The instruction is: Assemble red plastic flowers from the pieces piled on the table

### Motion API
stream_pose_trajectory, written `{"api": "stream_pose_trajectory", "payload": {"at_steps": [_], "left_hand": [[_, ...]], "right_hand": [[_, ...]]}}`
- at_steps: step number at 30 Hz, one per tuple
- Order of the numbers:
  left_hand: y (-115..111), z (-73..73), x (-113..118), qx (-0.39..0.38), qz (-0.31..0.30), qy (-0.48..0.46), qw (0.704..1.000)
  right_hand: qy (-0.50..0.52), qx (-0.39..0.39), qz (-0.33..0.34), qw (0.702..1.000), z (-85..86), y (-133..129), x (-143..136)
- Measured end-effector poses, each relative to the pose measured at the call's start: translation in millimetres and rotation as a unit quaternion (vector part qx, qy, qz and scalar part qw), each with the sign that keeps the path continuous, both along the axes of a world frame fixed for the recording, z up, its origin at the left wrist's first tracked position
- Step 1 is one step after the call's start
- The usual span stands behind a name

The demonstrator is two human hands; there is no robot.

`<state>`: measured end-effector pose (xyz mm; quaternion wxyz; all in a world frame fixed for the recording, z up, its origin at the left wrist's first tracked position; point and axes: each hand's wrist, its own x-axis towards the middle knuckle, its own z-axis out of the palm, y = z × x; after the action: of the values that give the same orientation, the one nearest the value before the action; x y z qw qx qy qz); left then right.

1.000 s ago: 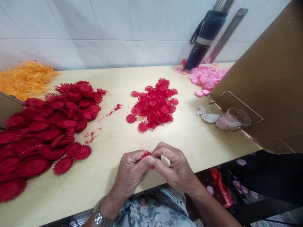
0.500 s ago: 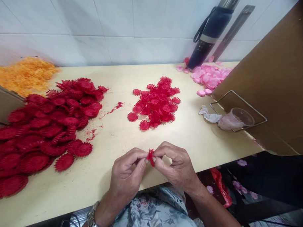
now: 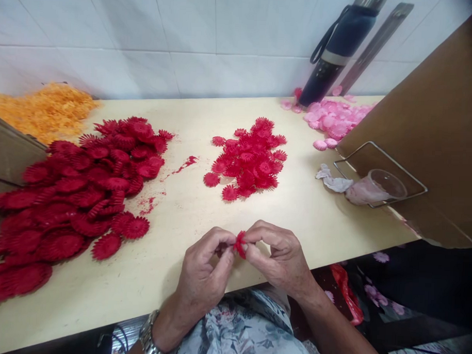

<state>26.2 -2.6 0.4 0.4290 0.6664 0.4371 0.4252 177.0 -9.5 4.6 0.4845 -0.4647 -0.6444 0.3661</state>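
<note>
Between the fingertips of both my hands is a small red fabric flower piece (image 3: 240, 245), bunched up just above the table's front edge. My left hand (image 3: 207, 264) pinches its left side with thumb and forefinger. On the other side, my right hand (image 3: 277, 256) pinches it the same way. The fingers cover part of its shape. Beyond the hands lies a loose pile of red fringed flower pieces (image 3: 246, 159). Over to the left is a larger heap of darker red fringed discs (image 3: 80, 192), many of them in thick stacks.
Orange petals (image 3: 44, 111) are heaped at the back left, pink ones (image 3: 334, 118) at the back right by a dark blue bottle (image 3: 336, 56). A plastic cup (image 3: 375, 187) lies tilted in a wire stand, with crumpled tissue (image 3: 332, 179) beside it. Cardboard (image 3: 424, 116) walls the right side.
The whole scene has shifted slightly right as the head turned a little left. Both hands still pinch the red flower piece, which looks slightly more squeezed together.
</note>
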Motion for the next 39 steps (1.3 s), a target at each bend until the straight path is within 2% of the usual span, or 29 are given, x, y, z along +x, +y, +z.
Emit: {"api": "stream_pose_trajectory", "payload": {"at_steps": [4,7,16,22,30,39], "left_hand": [[1.7,-0.8,-2.8,0.107,-0.014,0.032,0.994],[3.2,-0.7,-4.8,0.141,-0.025,0.047,0.989],[3.2,0.7,-5.8,0.118,-0.044,0.091,0.988],[1.9,2.1,-7.9,0.035,-0.055,0.037,0.997],[2.2,5.2,-9.1,0.1,-0.046,0.063,0.992],[2.8,5.4,-8.8,0.07,-0.053,-0.007,0.996]], "right_hand": [[-0.006,-0.002,0.016,1.0,0.0,0.1,0.7],[-0.017,-0.003,0.024,1.0,0.0,0.0,0.9],[-0.044,-0.002,0.043,0.998,0.6,0.5,0.9],[-0.032,0.004,0.051,0.998,1.4,1.7,2.5],[-0.053,0.037,0.062,0.996,-1.1,0.9,4.2],[-0.054,0.063,0.043,0.996,-1.9,0.1,-0.5]]}}
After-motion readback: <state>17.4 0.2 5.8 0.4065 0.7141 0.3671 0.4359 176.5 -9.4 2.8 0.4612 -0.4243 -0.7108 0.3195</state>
